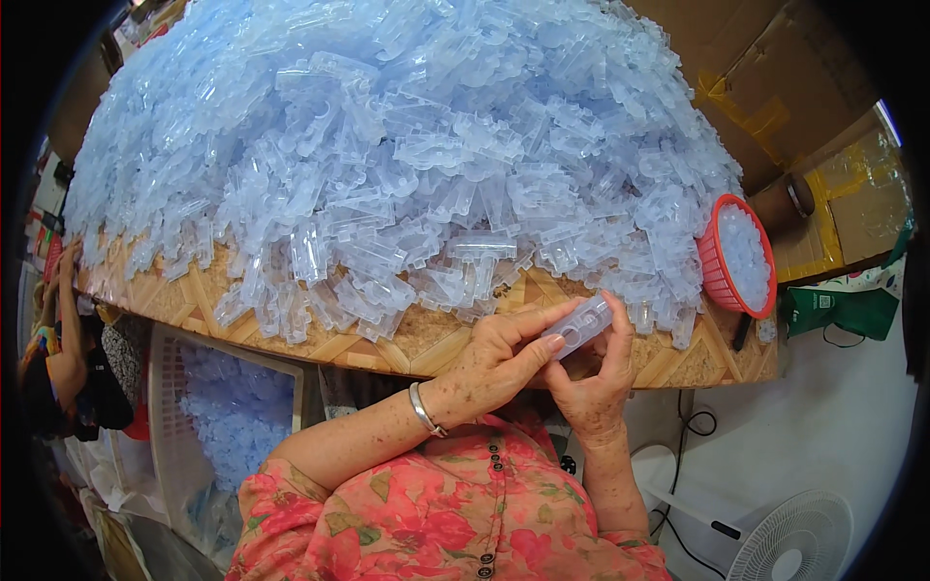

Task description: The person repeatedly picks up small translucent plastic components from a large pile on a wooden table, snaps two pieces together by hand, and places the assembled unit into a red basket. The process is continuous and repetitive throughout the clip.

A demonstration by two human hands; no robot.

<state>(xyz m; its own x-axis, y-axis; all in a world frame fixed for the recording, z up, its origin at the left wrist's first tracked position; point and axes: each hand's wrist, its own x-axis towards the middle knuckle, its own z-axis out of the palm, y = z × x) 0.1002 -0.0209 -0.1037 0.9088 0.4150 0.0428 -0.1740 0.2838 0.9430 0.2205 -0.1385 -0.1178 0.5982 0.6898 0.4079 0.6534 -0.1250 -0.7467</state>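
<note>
A small clear plastic part (582,327), oblong with round shapes moulded in it, is held just above the table's near edge. My left hand (499,356) pinches its left end between thumb and fingers; a silver bangle circles that wrist. At the other end, my right hand (599,380) is closed with its index finger against the part and its thumb below. Beyond both hands rises a huge heap of similar clear, bluish plastic parts (465,165), with loose ones spilling toward me.
The wood-patterned table (426,353) curves across. A red basket (717,266) of clear pieces stands at the right, near cardboard boxes (852,208) and a green bag (841,313). Below sit a crate (167,387) of bluish pieces and a white fan (790,542). Another person's arm (68,329) shows far left.
</note>
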